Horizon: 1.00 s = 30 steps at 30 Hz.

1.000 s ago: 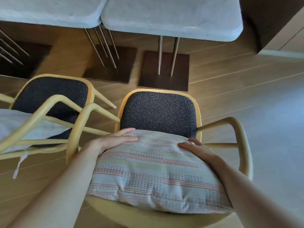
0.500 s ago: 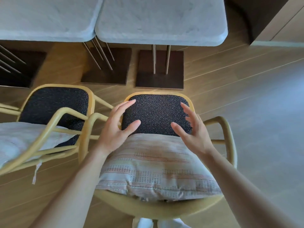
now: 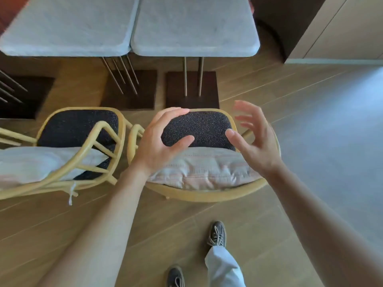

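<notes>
Chair [image 3: 204, 197] by the table [image 3: 194, 27] carries the striped cushion [image 3: 207, 170], set at the back of its dark seat. Placing looks done, with perhaps a final straightening left. Left hand [image 3: 157, 146] and right hand [image 3: 255, 146] hover above, fingers spread, holding nothing.

Woven cloth cushion [image 3: 204, 170]; speckled coarse fabric seat [image 3: 199, 129]; smooth matt wooden chair frame [image 3: 199, 196].

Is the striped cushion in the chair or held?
In: striped cushion rests in the chair; left hand and right hand hold nothing.
</notes>
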{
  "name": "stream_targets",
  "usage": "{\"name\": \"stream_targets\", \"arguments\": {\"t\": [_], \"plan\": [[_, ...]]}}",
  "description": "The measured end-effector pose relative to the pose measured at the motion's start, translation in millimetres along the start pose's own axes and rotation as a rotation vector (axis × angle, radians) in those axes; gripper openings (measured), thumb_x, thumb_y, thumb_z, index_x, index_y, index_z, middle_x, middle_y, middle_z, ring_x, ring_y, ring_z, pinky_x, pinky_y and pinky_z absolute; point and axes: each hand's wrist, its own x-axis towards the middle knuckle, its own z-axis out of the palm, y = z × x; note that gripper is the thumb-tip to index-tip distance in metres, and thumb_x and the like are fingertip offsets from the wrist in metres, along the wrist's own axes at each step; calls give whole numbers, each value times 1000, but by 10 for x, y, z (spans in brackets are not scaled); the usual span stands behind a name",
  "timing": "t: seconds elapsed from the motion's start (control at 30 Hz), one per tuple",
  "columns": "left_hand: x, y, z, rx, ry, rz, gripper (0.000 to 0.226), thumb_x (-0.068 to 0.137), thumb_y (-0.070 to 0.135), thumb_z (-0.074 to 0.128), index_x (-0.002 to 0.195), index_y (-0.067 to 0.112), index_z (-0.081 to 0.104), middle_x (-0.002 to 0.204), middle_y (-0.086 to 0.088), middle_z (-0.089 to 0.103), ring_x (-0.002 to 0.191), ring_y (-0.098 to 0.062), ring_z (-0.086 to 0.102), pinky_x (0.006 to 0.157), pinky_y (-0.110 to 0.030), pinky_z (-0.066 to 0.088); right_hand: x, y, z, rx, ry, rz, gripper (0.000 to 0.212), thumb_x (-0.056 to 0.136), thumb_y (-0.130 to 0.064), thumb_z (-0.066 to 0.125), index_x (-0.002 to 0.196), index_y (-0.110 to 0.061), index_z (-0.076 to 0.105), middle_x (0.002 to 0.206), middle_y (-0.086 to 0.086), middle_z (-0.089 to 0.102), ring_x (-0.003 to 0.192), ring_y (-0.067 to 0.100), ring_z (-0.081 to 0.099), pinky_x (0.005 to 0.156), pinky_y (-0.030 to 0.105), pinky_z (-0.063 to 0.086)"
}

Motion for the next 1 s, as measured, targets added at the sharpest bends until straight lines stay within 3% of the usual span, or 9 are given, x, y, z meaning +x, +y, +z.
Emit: {"name": "stream_targets", "arguments": {"t": [0.07, 0.13, 0.2, 0.33, 0.47, 0.6, 0.7, 0.83, 1.0], "plan": [[-234, 39, -59, 55, -24, 29, 60, 91, 50, 78, 143, 26, 59, 148, 6, 57, 134, 16, 43, 111, -6, 31, -252, -93, 93, 2, -2, -1, 60, 90, -46, 70, 141, -19, 55, 140, 5, 63, 124, 22, 65, 107, 43, 53], [-451, 47, -96, 90, -93, 31, 68, 89, 54, 79, 148, 28, 56, 150, 12, 53, 135, 20, 39, 113, -5, 27, -483, -119, 194, -19, -31, -16, 62, 90, -48, 71, 140, -17, 56, 137, 3, 64, 124, 18, 63, 107, 31, 51], [-596, 7, -79, 149, -220, -10, 77, 84, 61, 78, 152, 34, 52, 155, 12, 51, 139, 8, 42, 116, -16, 31, -653, -38, 263, -84, -75, -27, 64, 87, -53, 72, 138, -18, 56, 132, -2, 62, 119, 15, 63, 102, 21, 49], [-802, -133, 228, 396, -510, -77, 83, 77, 60, 87, 148, 34, 55, 146, 6, 57, 134, -16, 51, 106, -35, 44, -871, 327, 325, -347, -293, 103, 61, 80, -64, 75, 118, -19, 60, 110, 1, 65, 97, 22, 63, 84, 37, 54], [-892, -210, 670, 706, -736, -103, 75, 82, 65, 79, 146, 36, 54, 140, 2, 59, 135, -25, 54, 110, -43, 43, -1060, 571, 387, -648, -589, 130, 64, 77, -67, 76, 122, -23, 66, 116, 0, 70, 106, 26, 65, 92, 38, 50], [-794, -230, 979, 882, -746, -160, 55, 95, 57, 67, 143, 31, 60, 135, -5, 59, 126, -33, 64, 102, -47, 48, -970, 669, 520, -896, -682, 83, 49, 88, -60, 69, 124, -28, 68, 127, -3, 68, 112, 30, 69, 91, 38, 49], [-729, -258, 1090, 983, -782, -186, 42, 98, 51, 62, 130, 24, 68, 128, -10, 64, 119, -37, 67, 95, -46, 50, -826, 672, 609, -976, -815, 36, 33, 95, -50, 60, 121, -32, 68, 121, 1, 73, 106, 34, 71, 83, 40, 52], [-700, -351, 1071, 945, -793, -125, 29, 96, 50, 60, 110, 27, 72, 108, -9, 75, 105, -34, 73, 89, -44, 54, -721, 747, 568, -990, -939, 4, 35, 97, -54, 52, 119, -31, 68, 110, 4, 77, 100, 34, 73, 86, 44, 55], [-483, -487, 1100, 1001, -736, -19, 37, 97, 53, 60, 124, 31, 71, 106, -5, 80, 105, -30, 75, 87, -41, 52, -531, 866, 617, -1035, -873, 3, 31, 93, -38, 58, 121, -31, 69, 111, 7, 77, 102, 38, 72, 87, 43, 55]]}}
